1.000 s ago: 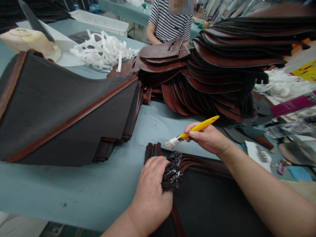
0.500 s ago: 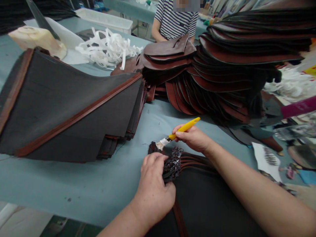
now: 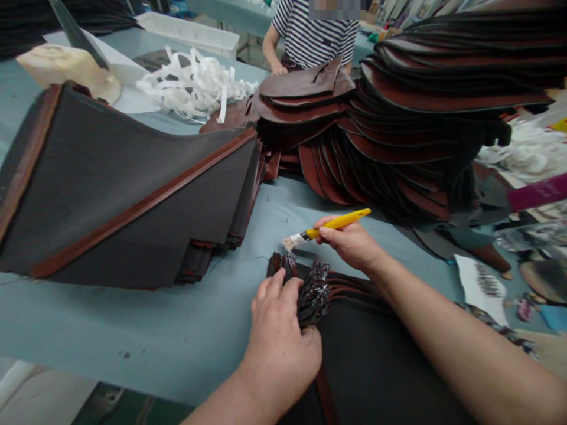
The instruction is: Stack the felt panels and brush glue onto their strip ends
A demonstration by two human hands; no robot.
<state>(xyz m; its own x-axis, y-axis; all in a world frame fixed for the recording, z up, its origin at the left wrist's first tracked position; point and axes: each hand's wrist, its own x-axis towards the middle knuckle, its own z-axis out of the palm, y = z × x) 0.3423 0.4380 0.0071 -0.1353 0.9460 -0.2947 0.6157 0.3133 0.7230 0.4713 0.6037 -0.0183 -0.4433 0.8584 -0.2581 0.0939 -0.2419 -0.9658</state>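
My right hand is closed round the yellow handle of a paintbrush. The brush's pale bristles hang just above the far corner of a stack of dark leather pieces. White smears, looking like glue, show on the bunched edges of that stack. My left hand grips these layered edges, its fingers over the top and its thumb on the near side. The undersides of the left fingers are hidden.
Another stack of dark panels with brown strips lies left. Brown leather flaps are piled high behind. White ribbon scraps, a stained plastic container and a white tray stand farther back. A person in stripes is across the table.
My right hand has lifted the brush slightly up and right, off the leather edges. The fingers of my left hand have shifted a little on the stack. The person opposite has moved an arm.
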